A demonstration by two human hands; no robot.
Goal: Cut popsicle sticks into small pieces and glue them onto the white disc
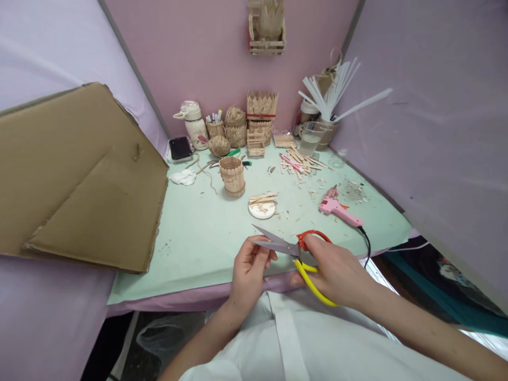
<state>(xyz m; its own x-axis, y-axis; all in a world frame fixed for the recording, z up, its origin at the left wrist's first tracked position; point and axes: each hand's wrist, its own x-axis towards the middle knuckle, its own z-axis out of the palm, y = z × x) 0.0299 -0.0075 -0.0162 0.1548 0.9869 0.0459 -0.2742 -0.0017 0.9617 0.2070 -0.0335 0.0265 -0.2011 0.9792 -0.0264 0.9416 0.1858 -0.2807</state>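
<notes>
scissors (292, 248) in right grip (335, 270), blades (278, 246) parted, left grip (250, 264) just beside

Behind the scissors (283, 247), cup (233, 179) at left, glue gun (339, 209) at right.

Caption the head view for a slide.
The right hand holds open scissors near the left hand, before a wooden-stick cup and a pink glue gun.
</notes>
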